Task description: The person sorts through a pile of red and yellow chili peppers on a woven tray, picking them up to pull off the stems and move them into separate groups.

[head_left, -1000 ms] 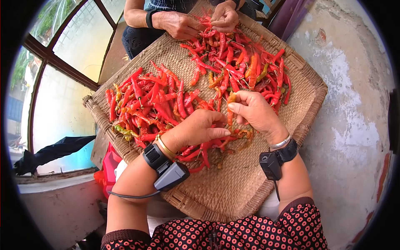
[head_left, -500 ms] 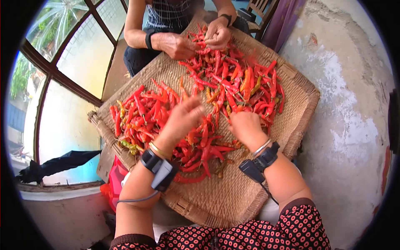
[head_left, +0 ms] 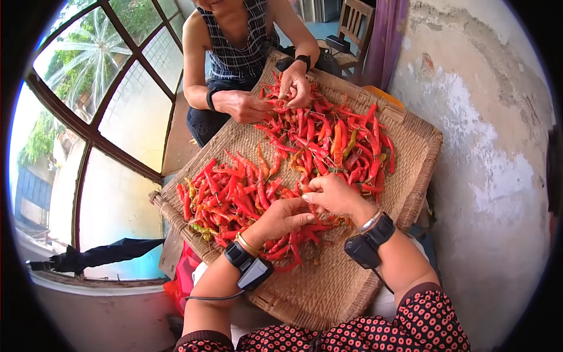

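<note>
Red chili peppers (head_left: 234, 196) lie in heaps on a woven basket tray (head_left: 316, 287). My left hand (head_left: 280, 220) is over the near heap, its fingers curled and thumb bent in; what they hold, if anything, is hidden. Close to its fingertips is my right hand (head_left: 337, 196), thumb and forefinger brought together in a pinch. Whatever lies in that pinch is too small to make out. A few chilies are orange, yellow or greenish among the red ones.
Across the tray sits another person (head_left: 246, 44), both hands at the far heap of chilies (head_left: 343, 138). A framed window (head_left: 126, 141) and a black umbrella (head_left: 111, 253) are at the left. To the right stands a peeling wall (head_left: 475, 135). Behind is a wooden chair (head_left: 355, 29).
My left hand has moved right and down from over the heap to beside my right hand, and its fingers have curled. The camera view has tilted up and shifted a little left.
</note>
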Tool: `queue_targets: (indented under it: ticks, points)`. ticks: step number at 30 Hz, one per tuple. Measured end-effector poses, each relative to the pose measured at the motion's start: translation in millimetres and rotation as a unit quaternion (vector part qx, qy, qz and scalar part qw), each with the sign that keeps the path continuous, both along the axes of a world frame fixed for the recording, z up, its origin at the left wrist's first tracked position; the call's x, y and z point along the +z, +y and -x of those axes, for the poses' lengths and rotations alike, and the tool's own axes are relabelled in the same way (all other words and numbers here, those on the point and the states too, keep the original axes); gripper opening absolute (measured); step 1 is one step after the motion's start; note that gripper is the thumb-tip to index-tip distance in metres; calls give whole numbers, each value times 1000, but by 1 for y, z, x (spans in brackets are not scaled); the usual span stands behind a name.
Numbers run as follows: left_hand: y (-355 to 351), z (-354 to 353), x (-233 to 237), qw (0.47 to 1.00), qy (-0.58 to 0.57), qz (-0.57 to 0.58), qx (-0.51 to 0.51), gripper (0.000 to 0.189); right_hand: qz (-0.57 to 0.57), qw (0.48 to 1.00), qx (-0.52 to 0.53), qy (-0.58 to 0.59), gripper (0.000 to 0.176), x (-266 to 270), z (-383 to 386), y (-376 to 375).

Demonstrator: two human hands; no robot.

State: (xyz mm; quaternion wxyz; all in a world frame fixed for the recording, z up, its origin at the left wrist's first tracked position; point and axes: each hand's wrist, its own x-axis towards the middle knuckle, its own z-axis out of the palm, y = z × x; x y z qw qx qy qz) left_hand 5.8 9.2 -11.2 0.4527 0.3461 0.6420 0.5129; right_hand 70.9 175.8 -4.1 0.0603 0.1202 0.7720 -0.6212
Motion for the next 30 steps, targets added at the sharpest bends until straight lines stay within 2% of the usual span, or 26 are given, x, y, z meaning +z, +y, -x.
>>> queue_targets:
  ticks: [1, 3, 7, 9, 10, 11, 13, 16, 19, 20, 21, 22, 23, 25, 27, 29, 30]
  points:
    - [0, -1, 1, 999, 34, 21, 15, 29, 61, 998, -4, 29, 18, -4, -5, -5]
    - [1, -2, -1, 994, -77, 35, 62, 26, 51, 998, 24, 9, 18, -3, -6, -6]
    - [-1, 1, -2, 992, -73, 86, 53, 22, 45, 999, 18, -5, 19, 1, -10, -8]
    - [3, -1, 10, 983, -89, 113, 114, 20, 62, 998, -10, 26, 21, 1, -10, -2]
    - [4, 6, 16, 985, -32, 140, 96, 18, 58, 998, -27, 28, 22, -1, -8, 2]
    - [4, 11, 20, 983, -32, 142, 116, 19, 60, 996, -40, 45, 22, 1, -8, 6]
    - [5, 27, 20, 984, -34, 75, 157, 19, 87, 988, -99, 76, 20, 0, -8, 14]
    - [8, 54, 7, 939, -134, -19, 316, 22, 118, 976, -156, 100, 18, 2, -10, 26]
    - [23, 39, 13, 921, -122, -85, 361, 29, 115, 967, -198, 108, 18, 11, -17, 40]
    - [30, 36, 8, 927, -97, -76, 354, 38, 173, 950, -231, 118, 18, 13, -19, 44]
    - [44, 21, 15, 919, -65, -49, 385, 36, 230, 929, -261, 126, 17, 13, -20, 47]
    - [54, 15, 13, 942, -45, -40, 331, 35, 284, 907, -273, 146, 16, 12, -21, 51]
    - [63, 12, 11, 960, -24, -32, 276, 34, 285, 907, -273, 146, 16, 12, -20, 53]
    - [88, 10, -6, 966, 126, -11, 226, 30, 380, 847, -332, 166, 15, 9, -22, 57]
    - [109, 11, -12, 964, 142, -26, 222, 33, 389, 838, -345, 167, 16, 3, -23, 60]
    - [128, 21, -15, 876, 400, 34, 268, 42, 442, 805, -362, 162, 17, 1, -24, 60]
    - [130, 21, -18, 876, 399, 34, 268, 42, 441, 805, -363, 162, 17, 1, -25, 62]
